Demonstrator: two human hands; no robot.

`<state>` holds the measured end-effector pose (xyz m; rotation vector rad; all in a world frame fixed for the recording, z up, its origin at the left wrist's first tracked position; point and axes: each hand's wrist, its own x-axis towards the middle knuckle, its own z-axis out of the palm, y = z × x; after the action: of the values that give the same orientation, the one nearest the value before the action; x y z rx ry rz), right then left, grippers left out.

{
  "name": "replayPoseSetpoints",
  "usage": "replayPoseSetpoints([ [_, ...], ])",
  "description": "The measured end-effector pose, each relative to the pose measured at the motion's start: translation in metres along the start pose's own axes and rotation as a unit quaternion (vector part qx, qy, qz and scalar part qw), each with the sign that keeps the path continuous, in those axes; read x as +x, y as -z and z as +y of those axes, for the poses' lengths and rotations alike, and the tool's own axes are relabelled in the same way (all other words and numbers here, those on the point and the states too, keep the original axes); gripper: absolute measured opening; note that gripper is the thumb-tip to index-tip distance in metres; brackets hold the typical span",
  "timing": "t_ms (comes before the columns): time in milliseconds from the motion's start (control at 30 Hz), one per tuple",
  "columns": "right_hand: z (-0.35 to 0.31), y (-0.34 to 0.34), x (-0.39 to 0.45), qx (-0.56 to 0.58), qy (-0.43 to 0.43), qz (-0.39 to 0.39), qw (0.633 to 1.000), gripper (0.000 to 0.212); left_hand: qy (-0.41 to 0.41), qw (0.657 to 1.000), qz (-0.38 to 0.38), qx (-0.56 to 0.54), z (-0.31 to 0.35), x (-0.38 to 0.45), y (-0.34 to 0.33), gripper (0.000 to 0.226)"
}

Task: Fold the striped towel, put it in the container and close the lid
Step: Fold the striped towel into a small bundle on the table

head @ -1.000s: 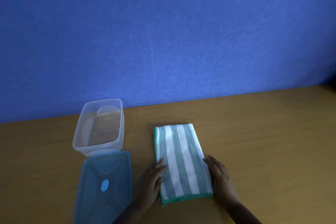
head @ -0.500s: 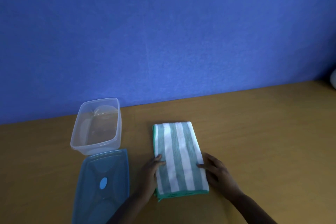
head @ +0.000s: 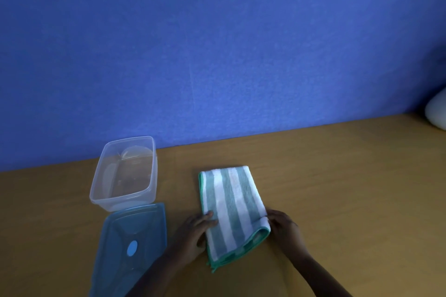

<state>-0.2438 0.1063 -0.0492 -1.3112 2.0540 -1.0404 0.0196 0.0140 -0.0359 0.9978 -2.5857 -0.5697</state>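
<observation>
Striped towel (head: 231,210) gripped by both hands (head: 196,231) (head: 284,226) lies beside the empty container (head: 123,173), lid (head: 130,248) off.

I can read no text, label or number anywhere; the pale blue oval mark (head: 132,248) on the translucent blue plastic lid (head: 120,231) may be a sticker, though it looks blank.

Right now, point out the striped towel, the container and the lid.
striped towel (head: 230,205): head view, middle of its top face.
container (head: 149,196): head view, near right wall.
lid (head: 131,248): head view, oval spot.
</observation>
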Motion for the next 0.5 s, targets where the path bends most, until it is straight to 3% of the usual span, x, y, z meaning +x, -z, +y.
replayPoseSetpoints([
  [233, -0.021, 0.0, 0.007, 0.097, -0.035, 0.033, 0.994, 0.019, -0.013, 0.999, 0.016, 0.049, 0.012, 0.004, 0.006, 0.065],
  [367, -0.032, 0.003, 0.009, 0.184, -0.047, 0.035, 0.981, 0.018, 0.076, 0.993, 0.061, -0.068, 0.011, 0.005, -0.004, 0.055],
  [500, -0.033, 0.001, 0.006, 0.229, -0.067, 0.038, 0.97, 0.02, 0.081, 0.986, 0.103, -0.102, 0.014, 0.005, -0.005, 0.056],
])
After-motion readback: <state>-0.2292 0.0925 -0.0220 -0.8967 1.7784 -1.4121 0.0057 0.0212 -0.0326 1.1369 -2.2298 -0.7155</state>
